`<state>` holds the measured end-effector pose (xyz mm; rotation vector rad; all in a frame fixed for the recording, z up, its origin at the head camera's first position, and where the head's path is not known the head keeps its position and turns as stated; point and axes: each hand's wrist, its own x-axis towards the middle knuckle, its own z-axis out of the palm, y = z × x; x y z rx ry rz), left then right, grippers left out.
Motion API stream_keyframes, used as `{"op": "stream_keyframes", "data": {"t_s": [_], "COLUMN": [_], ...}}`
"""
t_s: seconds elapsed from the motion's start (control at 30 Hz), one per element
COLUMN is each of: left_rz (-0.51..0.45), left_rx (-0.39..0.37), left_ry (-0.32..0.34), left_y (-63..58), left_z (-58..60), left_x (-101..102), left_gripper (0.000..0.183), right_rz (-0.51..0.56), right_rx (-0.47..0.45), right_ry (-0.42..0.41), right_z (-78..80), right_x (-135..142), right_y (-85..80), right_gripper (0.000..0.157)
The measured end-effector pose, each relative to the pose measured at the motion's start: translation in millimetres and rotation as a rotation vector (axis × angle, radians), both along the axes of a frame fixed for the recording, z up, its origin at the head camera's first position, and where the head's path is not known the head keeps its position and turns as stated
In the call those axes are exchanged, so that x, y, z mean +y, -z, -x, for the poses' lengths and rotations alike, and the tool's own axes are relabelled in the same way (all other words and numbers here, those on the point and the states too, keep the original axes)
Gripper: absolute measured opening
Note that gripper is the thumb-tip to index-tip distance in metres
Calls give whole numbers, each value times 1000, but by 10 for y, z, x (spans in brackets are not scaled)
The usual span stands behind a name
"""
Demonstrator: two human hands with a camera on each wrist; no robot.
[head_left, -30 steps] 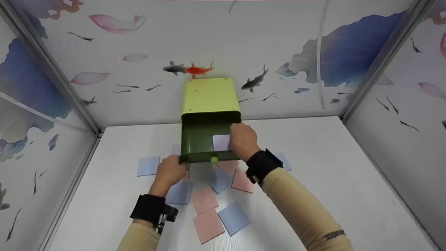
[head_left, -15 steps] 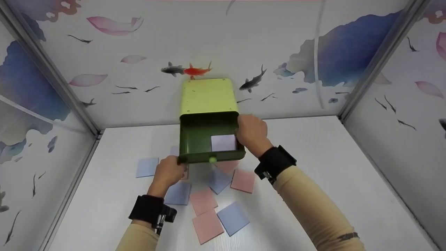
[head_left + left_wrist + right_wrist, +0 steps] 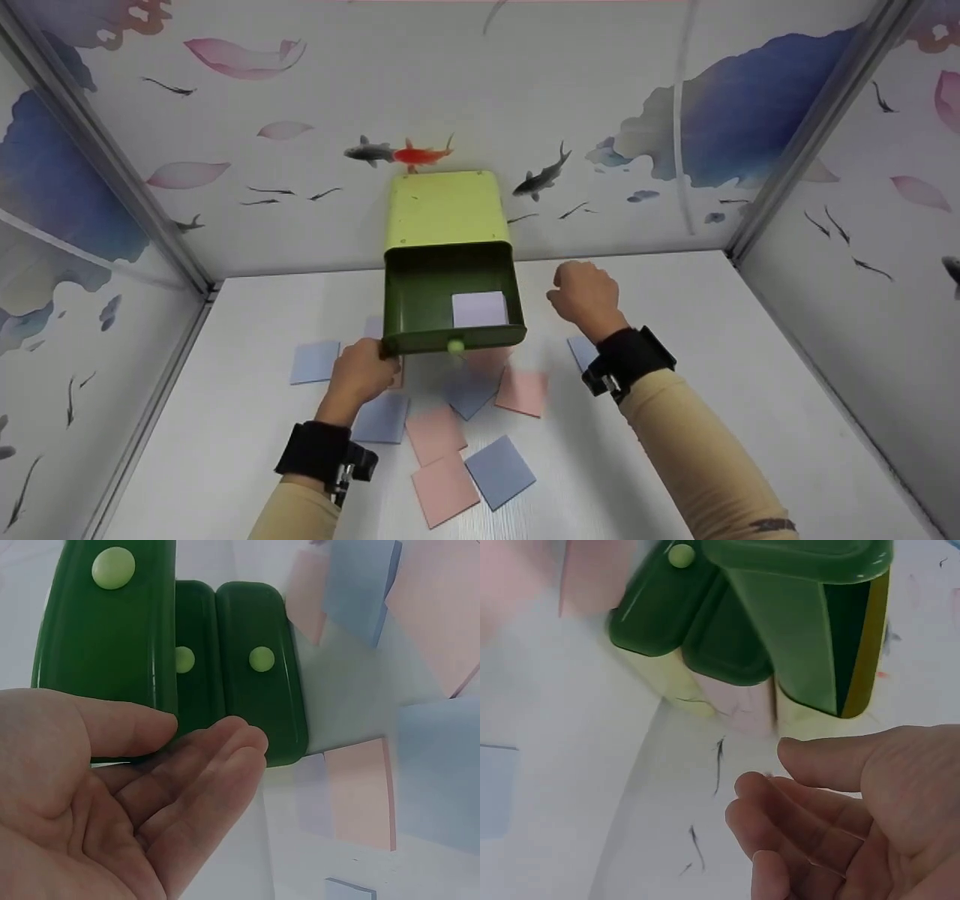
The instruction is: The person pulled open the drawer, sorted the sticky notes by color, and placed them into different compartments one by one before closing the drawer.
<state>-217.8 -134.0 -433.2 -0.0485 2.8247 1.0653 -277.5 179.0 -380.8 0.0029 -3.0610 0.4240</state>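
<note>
White tabletop (image 3: pixel 712 360), scattered paper squares (image 3: pixel 499 471); fish-print walls (image 3: pixel 225 112) around

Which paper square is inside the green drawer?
The pale purple square, lying alone in the open drawer. All the other pink and blue squares lie on the white table.

Small metal drawer cabinet (image 3: pixel 442 206): light yellow-green shell, dark green drawers, standing at the back of the white table against the wall. Top drawer (image 3: pixel 450 300) pulled fully out toward the camera, open, pale green round knob (image 3: pixel 455 346) at front centre. One lavender square note (image 3: pixel 480 308) lying flat inside, right half of the drawer floor, near the front wall. Two lower drawers (image 3: pixel 240 667) closed, same dark green fronts with pale knobs, visible below in the left wrist view.
</note>
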Motion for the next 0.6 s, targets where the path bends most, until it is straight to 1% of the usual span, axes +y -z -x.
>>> {"op": "stream_keyframes", "data": {"t_s": [0.2,0.3,0.4,0.6], "left_rz": [-16,-28,-33,-28], "left_rx": [-15,-27,-41,-53], "left_ry": [5,8,15,21], "left_y": [45,53,49,28], "left_z": [6,1,3,14], "left_x": [-38,-58,-64,-75], "left_gripper": [14,17,21,25], "right_rz": [10,27,76,203], "right_rx": [-57,-78,-103,-134], "right_ry": [-10,-39,-107,-293], "right_z": [-8,-37,-86,-218], "right_x": [97,88,61,-29], "right_y": [282,397,487,589], "right_gripper": [29,29,29,29]}}
